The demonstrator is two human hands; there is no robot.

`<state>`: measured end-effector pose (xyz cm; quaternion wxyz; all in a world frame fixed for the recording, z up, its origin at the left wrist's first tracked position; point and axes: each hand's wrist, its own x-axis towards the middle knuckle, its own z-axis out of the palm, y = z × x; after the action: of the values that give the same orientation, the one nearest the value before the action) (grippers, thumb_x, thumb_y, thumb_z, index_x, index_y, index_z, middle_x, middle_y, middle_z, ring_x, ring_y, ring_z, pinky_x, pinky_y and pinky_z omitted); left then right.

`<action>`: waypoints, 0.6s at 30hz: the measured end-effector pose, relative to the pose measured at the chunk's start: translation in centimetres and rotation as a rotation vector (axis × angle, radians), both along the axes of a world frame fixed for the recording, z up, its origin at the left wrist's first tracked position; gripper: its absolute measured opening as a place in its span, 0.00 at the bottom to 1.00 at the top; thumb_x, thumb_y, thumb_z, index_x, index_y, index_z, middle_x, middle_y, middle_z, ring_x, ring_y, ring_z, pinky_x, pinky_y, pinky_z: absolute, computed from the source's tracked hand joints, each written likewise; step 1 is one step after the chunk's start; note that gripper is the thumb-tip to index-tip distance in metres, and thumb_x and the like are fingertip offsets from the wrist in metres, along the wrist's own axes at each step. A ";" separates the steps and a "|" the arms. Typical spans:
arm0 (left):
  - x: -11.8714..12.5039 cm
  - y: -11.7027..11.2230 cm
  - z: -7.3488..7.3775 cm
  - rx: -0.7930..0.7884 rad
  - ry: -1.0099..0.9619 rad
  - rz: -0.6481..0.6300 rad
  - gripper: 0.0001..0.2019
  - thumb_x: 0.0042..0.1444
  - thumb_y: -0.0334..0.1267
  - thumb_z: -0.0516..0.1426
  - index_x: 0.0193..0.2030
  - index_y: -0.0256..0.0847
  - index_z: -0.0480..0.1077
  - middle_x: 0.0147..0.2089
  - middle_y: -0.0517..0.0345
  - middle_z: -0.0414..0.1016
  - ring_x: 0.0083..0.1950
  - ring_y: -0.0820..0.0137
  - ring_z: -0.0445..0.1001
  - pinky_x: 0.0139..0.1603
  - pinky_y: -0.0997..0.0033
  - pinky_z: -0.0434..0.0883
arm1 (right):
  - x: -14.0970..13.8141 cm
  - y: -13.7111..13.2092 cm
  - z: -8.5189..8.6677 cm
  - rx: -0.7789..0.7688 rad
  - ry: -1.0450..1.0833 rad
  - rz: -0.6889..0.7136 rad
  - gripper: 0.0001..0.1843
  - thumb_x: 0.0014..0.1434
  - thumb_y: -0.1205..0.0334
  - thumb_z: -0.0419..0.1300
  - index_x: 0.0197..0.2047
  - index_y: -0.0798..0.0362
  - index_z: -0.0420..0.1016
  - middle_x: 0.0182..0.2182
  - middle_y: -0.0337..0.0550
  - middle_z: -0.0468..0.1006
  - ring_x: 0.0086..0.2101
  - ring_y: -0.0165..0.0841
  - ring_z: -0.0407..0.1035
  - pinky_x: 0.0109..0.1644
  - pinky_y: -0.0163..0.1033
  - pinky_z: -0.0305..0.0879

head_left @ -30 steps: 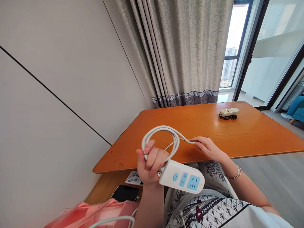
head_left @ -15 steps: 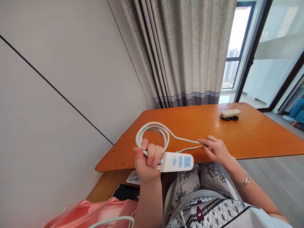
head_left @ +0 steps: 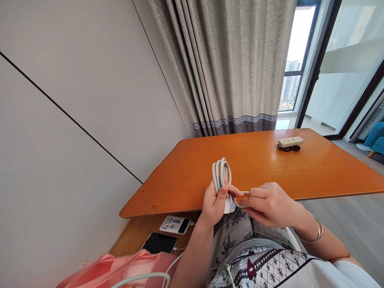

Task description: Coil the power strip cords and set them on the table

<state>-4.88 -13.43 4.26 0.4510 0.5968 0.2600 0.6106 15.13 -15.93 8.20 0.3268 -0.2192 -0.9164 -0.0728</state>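
My left hand (head_left: pixel 214 204) is closed around the coiled white cord (head_left: pixel 221 174) of a power strip, above the table's near edge. Below the coil a corner of the white power strip (head_left: pixel 229 206) with a bit of blue shows; the rest is hidden behind my hands. Right beside it, my right hand (head_left: pixel 268 204) pinches a stretch of the same cord, its fingertips close to my left fingers. The plug end cannot be made out.
An orange-brown wooden table (head_left: pixel 186 176) spreads in front of me. A second power strip (head_left: pixel 290 142) with a black cord lies at its far right. Lower left are a power bank (head_left: pixel 172 225), a black phone (head_left: pixel 159 243) and a pink bag (head_left: pixel 120 270). A curtain (head_left: pixel 237 72) hangs behind.
My left hand has moved right and turned, so the coil is seen narrower and the strip is mostly hidden. My right hand has come left and nearer, closing the gap between the hands.
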 end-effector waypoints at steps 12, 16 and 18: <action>0.1 -1.0 0.0 -0.205 0.074 -0.438 0.21 0.61 0.56 0.57 0.38 0.36 0.72 0.21 0.58 0.72 0.20 0.73 0.67 0.22 0.75 0.64 | -0.5 0.6 1.5 -0.017 0.192 0.140 0.12 0.68 0.55 0.57 0.49 0.50 0.77 0.33 0.40 0.74 0.30 0.27 0.69 0.31 0.33 0.63; 0.6 -1.1 -0.9 -0.216 -0.039 -0.819 0.25 0.62 0.61 0.51 0.43 0.36 0.69 0.15 0.63 0.64 0.14 0.73 0.63 0.18 0.76 0.63 | -0.1 1.9 1.2 -0.069 0.275 0.139 0.15 0.67 0.53 0.58 0.51 0.47 0.79 0.38 0.43 0.71 0.32 0.27 0.68 0.34 0.33 0.67; 0.8 -1.0 -1.2 -0.186 -0.099 -0.866 0.22 0.60 0.59 0.55 0.43 0.38 0.66 0.15 0.68 0.60 0.13 0.76 0.61 0.17 0.80 0.61 | 0.1 2.7 0.9 -0.095 0.335 0.134 0.14 0.66 0.53 0.59 0.50 0.48 0.81 0.37 0.44 0.70 0.32 0.28 0.67 0.34 0.33 0.68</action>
<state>-4.07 -14.39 3.08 0.7290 0.5774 0.0179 0.3673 15.28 -13.24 9.14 0.4682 -0.1817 -0.8642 0.0300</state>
